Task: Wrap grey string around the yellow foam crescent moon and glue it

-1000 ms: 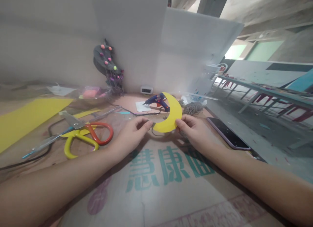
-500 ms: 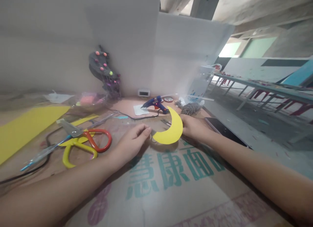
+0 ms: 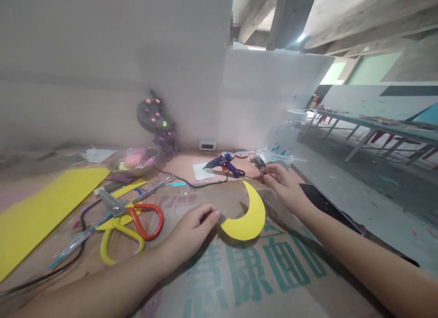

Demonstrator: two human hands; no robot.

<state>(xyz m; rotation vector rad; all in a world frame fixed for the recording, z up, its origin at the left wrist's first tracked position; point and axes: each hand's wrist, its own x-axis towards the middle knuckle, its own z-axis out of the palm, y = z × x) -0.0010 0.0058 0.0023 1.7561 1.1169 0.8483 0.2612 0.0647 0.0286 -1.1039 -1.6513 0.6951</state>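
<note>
A yellow paper crescent (image 3: 249, 217) lies low over the cardboard sheet (image 3: 239, 281) with green characters. My left hand (image 3: 193, 226) pinches its lower left tip, fingers closed. My right hand (image 3: 285, 183) has reached back and to the right, past the crescent, its fingers curled at a bundle of twine or small items (image 3: 260, 162) near the back. What the right fingers hold, if anything, is hidden. A blue hot glue gun (image 3: 224, 164) rests just left of that hand.
Scissors with red and yellow handles (image 3: 132, 226) lie at left over yellow paper scraps, with a large yellow sheet (image 3: 41, 208) farther left. A dark phone (image 3: 325, 204) lies under my right forearm. A bowl of coloured bits (image 3: 133, 160), a black beaded ornament (image 3: 153, 117) and white partition boards stand behind.
My right hand let go of the crescent and moved back toward the far right. My left hand keeps the crescent, which has dropped lower. The camera tilted up slightly.
</note>
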